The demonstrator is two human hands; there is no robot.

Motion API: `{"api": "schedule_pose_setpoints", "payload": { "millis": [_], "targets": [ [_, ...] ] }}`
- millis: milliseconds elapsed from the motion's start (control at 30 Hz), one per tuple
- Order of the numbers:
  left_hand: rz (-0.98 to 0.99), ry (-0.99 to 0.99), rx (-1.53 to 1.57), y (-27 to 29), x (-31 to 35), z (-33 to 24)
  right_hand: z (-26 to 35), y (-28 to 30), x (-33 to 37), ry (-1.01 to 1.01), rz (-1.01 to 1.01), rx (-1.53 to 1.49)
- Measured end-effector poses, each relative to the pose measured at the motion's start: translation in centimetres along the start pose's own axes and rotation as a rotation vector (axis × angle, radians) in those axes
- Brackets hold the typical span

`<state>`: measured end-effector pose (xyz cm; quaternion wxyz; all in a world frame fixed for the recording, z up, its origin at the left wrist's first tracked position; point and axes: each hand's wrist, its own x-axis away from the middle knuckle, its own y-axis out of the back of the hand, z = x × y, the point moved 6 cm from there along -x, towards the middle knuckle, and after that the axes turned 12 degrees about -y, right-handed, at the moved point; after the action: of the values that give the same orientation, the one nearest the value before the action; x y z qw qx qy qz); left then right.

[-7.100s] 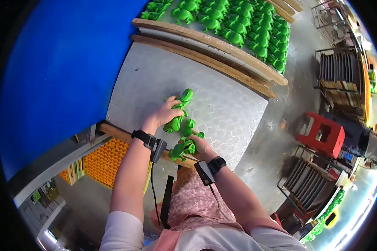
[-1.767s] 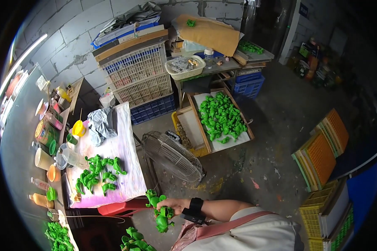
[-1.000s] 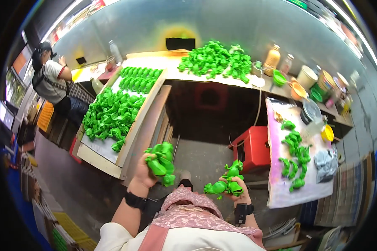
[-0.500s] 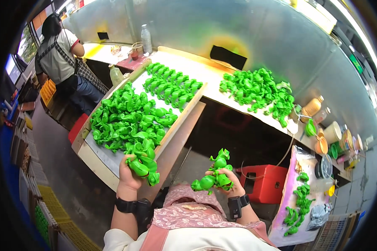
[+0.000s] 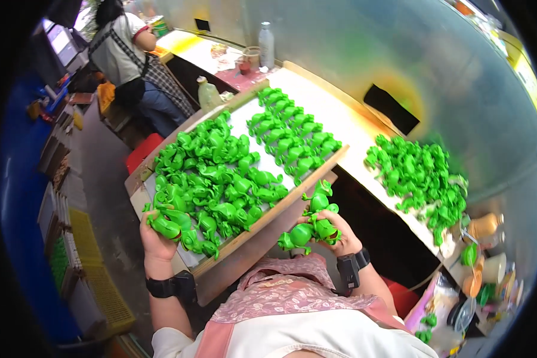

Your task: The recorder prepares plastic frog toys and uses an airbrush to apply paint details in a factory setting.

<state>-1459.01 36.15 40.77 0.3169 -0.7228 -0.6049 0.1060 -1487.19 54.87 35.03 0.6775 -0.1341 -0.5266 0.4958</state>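
Note:
Several glossy green plastic animal figurines (image 5: 298, 236) are bunched in my right hand (image 5: 343, 234), its fingers closed around them, in front of my apron. My left hand (image 5: 156, 240) is closed on another green figurine (image 5: 164, 224) at the near left corner of a wooden-edged tray (image 5: 280, 211). Its fingertips are partly hidden behind the figurines. A loose heap of green figurines (image 5: 218, 173) fills the near part of the tray. Toward the far side, more figurines (image 5: 292, 128) stand in neat rows on its white base.
Another pile of green figurines (image 5: 417, 179) lies on the lit bench along the metal wall. Cups and bottles (image 5: 486, 250) crowd the right end. A clear bottle (image 5: 266, 45) stands at the back. A person in a checked apron (image 5: 131, 65) works at the far left.
My view has turned right and moved nearer the tray. The left hand has shifted left along the tray's near edge, still gripping a figurine. The right hand keeps its bunch, now closer to the tray.

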Motion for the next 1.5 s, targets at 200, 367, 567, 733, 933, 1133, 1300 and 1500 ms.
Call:
{"api": "schedule_pose_setpoints", "payload": {
  "millis": [200, 367, 567, 733, 933, 1133, 1300, 1500],
  "targets": [
    [-0.049, -0.070, -0.041, -1.7, -2.5, -0.3, 5.5, -3.9, -5.5, -0.173, 0.149, 0.094],
    [-0.050, -0.053, -0.085, -2.6, -5.3, 1.5, 5.4, -7.7, -11.4, -0.292, 0.214, 0.144],
    [-0.151, -0.059, -0.237, -0.7, -9.2, 1.6, 3.0, -12.4, -16.7, -0.379, 0.179, 0.302],
    [-0.188, -0.100, -0.274, 2.9, -12.5, 2.3, 2.3, -15.2, -18.6, -0.287, 0.098, 0.645],
    [-0.014, -0.037, -0.064, 2.0, -12.2, 3.1, 2.4, -16.3, -18.3, -0.303, 0.126, 0.586],
    [0.057, -0.064, -0.124, 0.5, -11.2, 1.8, 5.5, -15.3, -14.8, -0.184, 0.223, 0.458],
    [0.109, -0.049, -0.166, -3.7, -10.4, 2.7, 8.3, -11.0, -11.9, -0.094, 0.082, 0.361],
    [0.397, 0.097, -0.200, -15.1, -6.2, 8.1, 11.7, -3.3, -6.4, 0.055, 0.052, 0.064]
  ]
}}
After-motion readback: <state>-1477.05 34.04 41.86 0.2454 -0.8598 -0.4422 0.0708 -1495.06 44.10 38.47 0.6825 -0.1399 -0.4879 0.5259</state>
